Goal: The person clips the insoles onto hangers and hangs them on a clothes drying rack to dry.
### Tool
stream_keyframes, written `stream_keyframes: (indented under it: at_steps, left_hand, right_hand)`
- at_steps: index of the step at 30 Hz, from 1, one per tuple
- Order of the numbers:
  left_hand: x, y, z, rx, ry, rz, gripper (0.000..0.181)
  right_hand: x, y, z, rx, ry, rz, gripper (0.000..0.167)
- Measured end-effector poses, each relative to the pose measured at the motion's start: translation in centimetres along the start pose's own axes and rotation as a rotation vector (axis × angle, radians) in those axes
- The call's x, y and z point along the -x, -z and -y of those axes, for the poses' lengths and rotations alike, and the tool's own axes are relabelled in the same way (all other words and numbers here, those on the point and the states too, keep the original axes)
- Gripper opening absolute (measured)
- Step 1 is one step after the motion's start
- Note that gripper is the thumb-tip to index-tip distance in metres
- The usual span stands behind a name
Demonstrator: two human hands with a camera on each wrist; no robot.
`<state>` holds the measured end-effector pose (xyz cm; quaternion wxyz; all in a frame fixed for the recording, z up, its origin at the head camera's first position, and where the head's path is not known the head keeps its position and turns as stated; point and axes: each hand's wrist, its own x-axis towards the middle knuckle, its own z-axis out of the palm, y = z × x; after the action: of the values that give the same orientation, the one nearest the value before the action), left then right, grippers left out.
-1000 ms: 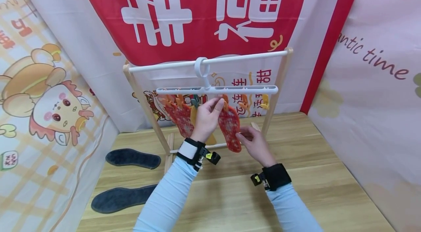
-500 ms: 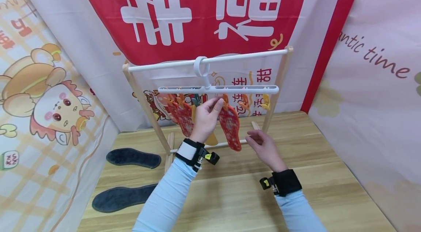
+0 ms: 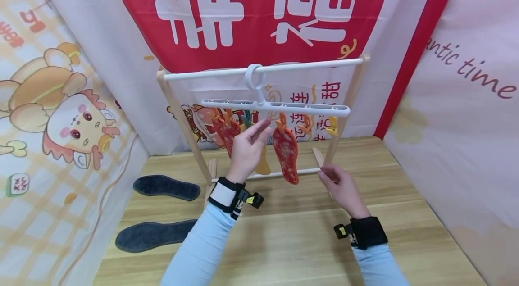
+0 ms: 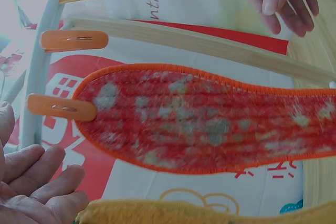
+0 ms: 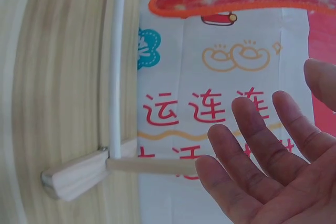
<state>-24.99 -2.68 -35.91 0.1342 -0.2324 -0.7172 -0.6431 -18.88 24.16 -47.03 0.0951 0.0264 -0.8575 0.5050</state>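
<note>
Insole, red, hangs clipped; probably light, bendy, best held by edge. Left hand, right hand empty, fingers loose.

Booth-like setting: patterned cloth walls, wood-grain tabletop.

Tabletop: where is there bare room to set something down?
Bare: the tabletop in front of the rack, between the blue sleeves; also the stretch from the right hand to the right backdrop. Crowded: the left side, with two dark insoles.
</note>
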Motion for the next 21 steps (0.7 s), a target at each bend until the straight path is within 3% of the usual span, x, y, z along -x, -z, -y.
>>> stream_keyframes:
  at_steps: [6,12,15,21]
  left_hand:
    - [2.3,1.9,0.7,-0.011,-0.011,-0.041,0.045]
    - [5.9,4.8,2.8,-0.086,0.023,-0.123,0.040]
    - [8.3,6.8,4.2,-0.112,0.120,-0.165,0.036]
    - [13.3,11.3,6.7,-0.259,0.286,-0.234,0.039]
  right_hand:
    - [0.7,0.5,-1.0,0.022,-0.044,0.016,0.038]
    - [1.7,1.1,-1.9,0.044,-0.080,0.005,0.040]
    - [2.2,1.3,-2.4,0.061,-0.104,-0.002,0.040]
    - [3.0,1.5,-3.6,0.088,-0.100,-0.017,0.040]
